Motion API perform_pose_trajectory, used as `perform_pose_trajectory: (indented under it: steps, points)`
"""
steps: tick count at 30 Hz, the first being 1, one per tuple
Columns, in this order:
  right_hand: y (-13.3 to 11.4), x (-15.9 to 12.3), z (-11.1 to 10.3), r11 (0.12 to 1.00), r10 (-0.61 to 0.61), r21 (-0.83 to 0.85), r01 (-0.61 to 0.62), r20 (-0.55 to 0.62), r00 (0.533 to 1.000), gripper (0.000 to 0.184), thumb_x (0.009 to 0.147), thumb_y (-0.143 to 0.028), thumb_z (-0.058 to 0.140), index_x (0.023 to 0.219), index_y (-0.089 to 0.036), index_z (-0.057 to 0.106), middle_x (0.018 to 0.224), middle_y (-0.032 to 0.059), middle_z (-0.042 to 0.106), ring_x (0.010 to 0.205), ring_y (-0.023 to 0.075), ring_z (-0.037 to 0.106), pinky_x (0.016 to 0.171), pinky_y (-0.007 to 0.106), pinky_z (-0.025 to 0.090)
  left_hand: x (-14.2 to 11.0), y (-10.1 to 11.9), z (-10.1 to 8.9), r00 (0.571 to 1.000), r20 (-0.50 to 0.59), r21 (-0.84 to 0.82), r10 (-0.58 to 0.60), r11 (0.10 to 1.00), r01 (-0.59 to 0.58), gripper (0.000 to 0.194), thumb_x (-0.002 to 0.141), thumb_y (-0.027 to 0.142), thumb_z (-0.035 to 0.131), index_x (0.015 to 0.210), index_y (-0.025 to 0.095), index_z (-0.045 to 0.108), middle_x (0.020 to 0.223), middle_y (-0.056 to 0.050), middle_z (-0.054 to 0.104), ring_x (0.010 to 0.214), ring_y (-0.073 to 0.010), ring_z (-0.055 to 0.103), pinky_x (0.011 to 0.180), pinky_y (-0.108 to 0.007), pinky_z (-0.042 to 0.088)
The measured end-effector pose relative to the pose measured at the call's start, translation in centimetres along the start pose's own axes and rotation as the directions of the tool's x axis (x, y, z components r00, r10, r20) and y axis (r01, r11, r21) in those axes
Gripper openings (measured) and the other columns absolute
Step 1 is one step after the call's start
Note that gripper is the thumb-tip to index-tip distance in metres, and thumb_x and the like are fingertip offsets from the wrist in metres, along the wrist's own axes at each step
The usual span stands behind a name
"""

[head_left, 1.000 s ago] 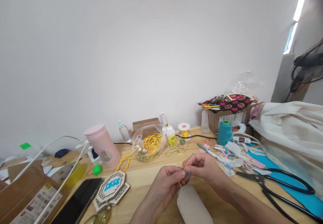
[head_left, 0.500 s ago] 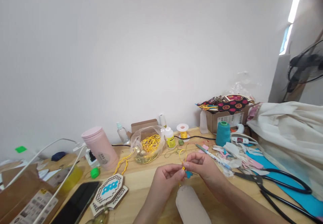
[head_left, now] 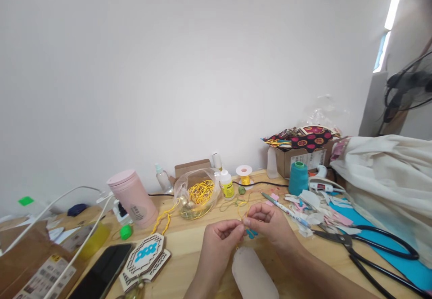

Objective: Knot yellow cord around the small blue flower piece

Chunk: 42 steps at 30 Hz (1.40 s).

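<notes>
Fingertip to fingertip above the wooden table, my left hand (head_left: pixel 221 243) and my right hand (head_left: pixel 272 229) are both closed in a pinch on a thin yellow cord (head_left: pixel 241 205). A loop of that cord sticks up behind the fingers. Just under my right fingertips hangs a small blue piece (head_left: pixel 251 233), partly covered by the fingers. Below the hands lies a pale, round-ended flat piece (head_left: pixel 254 274) with a bit of yellow cord at its top. The exact spot where the fingertips grip the cord is hidden.
Large black-handled scissors (head_left: pixel 347 240), a pen (head_left: pixel 285 209) and paper scraps lie at right. Behind stand a glue bottle (head_left: pixel 227 185), a bag of yellow cord (head_left: pixel 200 193) and a teal thread cone (head_left: pixel 299 178). At left are wooden ornaments (head_left: pixel 145 256), a phone (head_left: pixel 103 272) and a pink tumbler (head_left: pixel 135 200).
The fingertips have closed together over the yellow knot, which showed between them before. The blue piece has turned, and the pale piece sits slightly further left.
</notes>
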State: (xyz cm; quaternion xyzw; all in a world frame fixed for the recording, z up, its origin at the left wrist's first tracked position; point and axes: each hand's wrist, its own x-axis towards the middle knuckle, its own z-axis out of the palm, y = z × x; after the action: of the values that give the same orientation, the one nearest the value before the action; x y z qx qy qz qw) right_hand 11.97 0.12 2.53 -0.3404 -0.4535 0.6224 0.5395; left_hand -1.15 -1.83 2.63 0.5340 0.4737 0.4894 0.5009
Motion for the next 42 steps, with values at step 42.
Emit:
perform_pose_trajectory:
  steps: [42]
  points:
    - [0.14,-0.31,0.54,1.0,-0.011,0.002,0.011,-0.081,0.997,0.023,0.05,-0.03,0.069,0.061,-0.016,0.055,0.052,-0.0029,0.055,0.051,0.0104,0.05,0.048,0.021,0.037,0.21,0.01,0.07,1.0,-0.02,-0.011,-0.003,1.0,0.003,0.02,0.061,0.028,0.062,0.071,0.013,0.067,0.064,-0.004,0.065,0.063,-0.0159,0.054,0.058,-0.023,0.039]
